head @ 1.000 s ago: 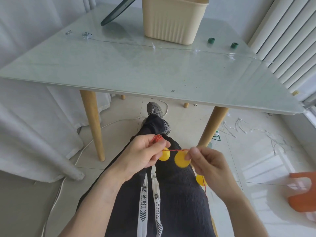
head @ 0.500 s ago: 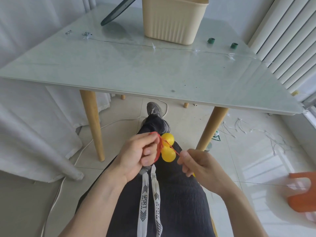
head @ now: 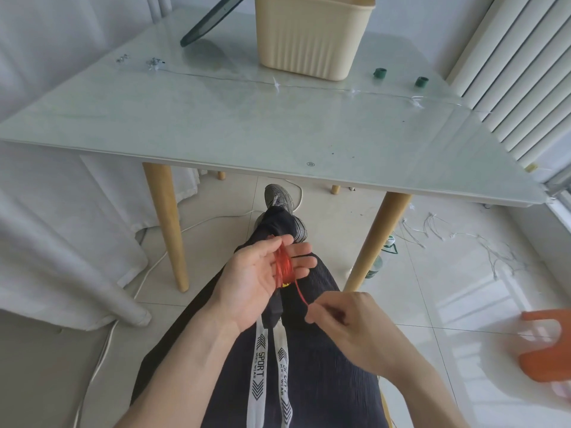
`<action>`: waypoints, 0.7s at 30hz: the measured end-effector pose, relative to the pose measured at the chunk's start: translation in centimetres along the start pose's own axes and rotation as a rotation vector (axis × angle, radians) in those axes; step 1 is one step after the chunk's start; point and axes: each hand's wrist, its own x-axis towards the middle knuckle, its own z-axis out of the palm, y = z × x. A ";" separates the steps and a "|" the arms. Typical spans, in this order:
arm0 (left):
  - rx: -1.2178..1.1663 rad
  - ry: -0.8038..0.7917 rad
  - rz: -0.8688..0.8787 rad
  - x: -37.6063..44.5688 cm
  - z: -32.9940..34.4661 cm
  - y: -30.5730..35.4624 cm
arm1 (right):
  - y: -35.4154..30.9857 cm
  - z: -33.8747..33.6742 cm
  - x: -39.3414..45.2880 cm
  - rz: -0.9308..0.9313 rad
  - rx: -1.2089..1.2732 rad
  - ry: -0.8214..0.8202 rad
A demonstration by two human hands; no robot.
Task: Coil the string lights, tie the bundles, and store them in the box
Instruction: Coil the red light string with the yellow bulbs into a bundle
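Observation:
A red string-light wire is wound in a coil (head: 283, 264) around the fingers of my left hand (head: 256, 276), held over my lap below the table edge. The thumb lies on the top of the coil. A bit of yellow bulb (head: 285, 285) shows under the coil; the other bulbs are hidden. From the coil a red strand (head: 300, 292) runs down to my right hand (head: 349, 325), which pinches its end. The beige box (head: 309, 41) stands open at the back of the glass table (head: 216, 125).
A thin clear string of lights (head: 276, 84) lies across the table in front of the box, with two small green caps (head: 380, 73) to its right. A wooden table leg (head: 375, 245) stands beside my right hand. An orange stool (head: 543, 350) is at the right, loose white wires (head: 494, 251) on the floor.
The yellow bulbs have gone behind my left hand's fingers. My left hand has turned palm up with the coil on its fingers, and my right hand has dropped lower right, drawing the strand out.

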 end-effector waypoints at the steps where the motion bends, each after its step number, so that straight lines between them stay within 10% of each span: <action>1: 0.053 -0.009 0.005 -0.1 0.2 -0.2 | -0.5 0.0 -0.1 -0.037 -0.035 -0.020; 14: 1.086 -0.051 0.098 -1.0 1.1 -1.7 | -2.9 -1.3 0.8 -0.089 -0.084 0.179; 21: 0.665 0.079 0.088 -0.2 0.2 -0.8 | 0.6 -0.1 1.3 0.009 0.197 0.138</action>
